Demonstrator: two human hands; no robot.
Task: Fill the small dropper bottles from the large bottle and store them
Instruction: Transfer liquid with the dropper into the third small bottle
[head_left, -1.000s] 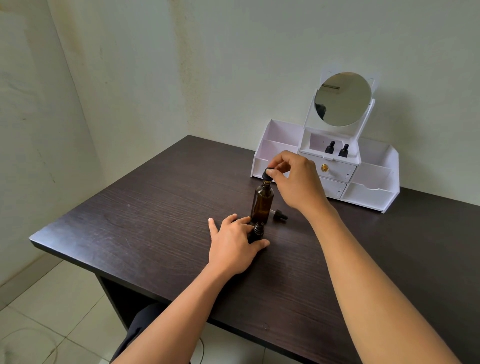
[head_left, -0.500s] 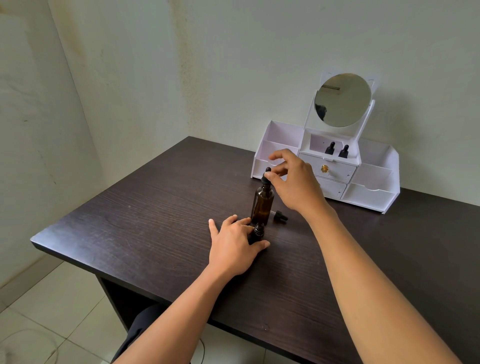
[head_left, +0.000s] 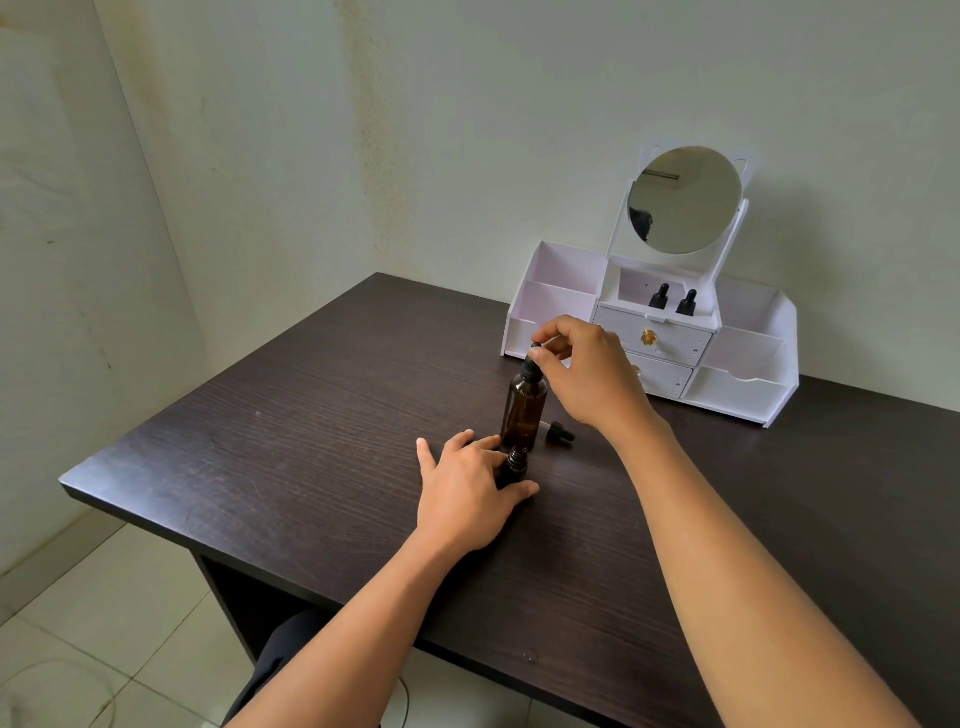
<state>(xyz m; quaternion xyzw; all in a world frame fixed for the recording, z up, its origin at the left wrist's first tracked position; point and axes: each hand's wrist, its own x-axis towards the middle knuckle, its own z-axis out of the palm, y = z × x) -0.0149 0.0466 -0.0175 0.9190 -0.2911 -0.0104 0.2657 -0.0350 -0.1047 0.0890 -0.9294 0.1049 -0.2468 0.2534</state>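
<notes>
A large amber bottle stands upright on the dark table. My right hand pinches the black dropper cap on top of that bottle. Just in front of it stands a small dark dropper bottle with an open neck, and my left hand holds it between thumb and fingers on the table. A loose small dropper cap lies on the table right of the large bottle. Two more small dropper bottles stand in the organizer's upper middle compartment.
A white organizer with drawers, side compartments and a round mirror stands at the back against the wall. The table's left and near edges drop to a tiled floor. Walls close in at the left and back.
My right hand lowered slightly onto the large bottle's dropper cap and its fingers shifted around it. My left hand and the small bottle stayed in place.
</notes>
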